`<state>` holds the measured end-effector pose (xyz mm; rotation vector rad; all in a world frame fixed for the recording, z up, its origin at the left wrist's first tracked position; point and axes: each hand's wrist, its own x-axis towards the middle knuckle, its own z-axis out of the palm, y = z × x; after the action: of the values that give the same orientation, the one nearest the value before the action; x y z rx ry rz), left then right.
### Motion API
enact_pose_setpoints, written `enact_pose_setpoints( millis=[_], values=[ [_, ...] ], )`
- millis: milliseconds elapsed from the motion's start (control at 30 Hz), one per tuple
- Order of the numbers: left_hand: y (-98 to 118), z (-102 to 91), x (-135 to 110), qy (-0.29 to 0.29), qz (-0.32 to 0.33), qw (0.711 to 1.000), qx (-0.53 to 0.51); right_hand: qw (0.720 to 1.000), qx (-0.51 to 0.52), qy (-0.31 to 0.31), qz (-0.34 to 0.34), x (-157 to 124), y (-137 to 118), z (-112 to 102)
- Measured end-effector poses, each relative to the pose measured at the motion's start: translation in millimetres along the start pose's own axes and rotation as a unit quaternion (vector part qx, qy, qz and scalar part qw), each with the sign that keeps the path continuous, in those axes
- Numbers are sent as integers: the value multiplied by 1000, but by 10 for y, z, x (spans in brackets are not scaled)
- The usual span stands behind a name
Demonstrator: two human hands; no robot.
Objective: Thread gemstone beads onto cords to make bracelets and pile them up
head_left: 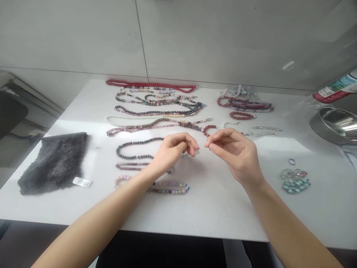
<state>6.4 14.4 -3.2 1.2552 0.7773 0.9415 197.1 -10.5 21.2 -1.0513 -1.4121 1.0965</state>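
My left hand is closed, its fingers curled over a short strand of clear beads that shows at the fingertips and below them. Just to its right, my right hand pinches with thumb and forefinger; whatever is between the tips is too small to make out. A small gap separates the two hands above the white table. Behind them lies a short loop of red beads. Partly under my left forearm are a dark bead strand, a strand of tube beads and pastel bead strands.
Several bead strands, including red and white pearl ones, lie across the back of the white table. A dark furry cloth is at left. At right are green-blue beads, a metal bowl and a labelled bottle.
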Motion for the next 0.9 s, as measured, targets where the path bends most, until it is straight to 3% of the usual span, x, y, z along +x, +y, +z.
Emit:
enact_pose_setpoints(
  millis=[233, 367, 567, 733, 900],
  values=[
    [16, -10, -9, 11, -31, 999, -41, 999, -30, -6, -19, -17, 17, -4],
    [78, 29, -23, 40, -21, 998, 41, 999, -30, -16, -33, -18, 25, -6],
    [73, 62, -29, 3, 2, 991, 136, 997, -39, -37, -49, -8, 7, -19],
    [43, 71, -17, -13, 1, 991, 133, 997, -29, -43, -49, -4, -5, -21],
    [27, 60, -8, 7, -23, 995, 97, 998, -36, -25, -43, -4, -1, -28]
  ],
)
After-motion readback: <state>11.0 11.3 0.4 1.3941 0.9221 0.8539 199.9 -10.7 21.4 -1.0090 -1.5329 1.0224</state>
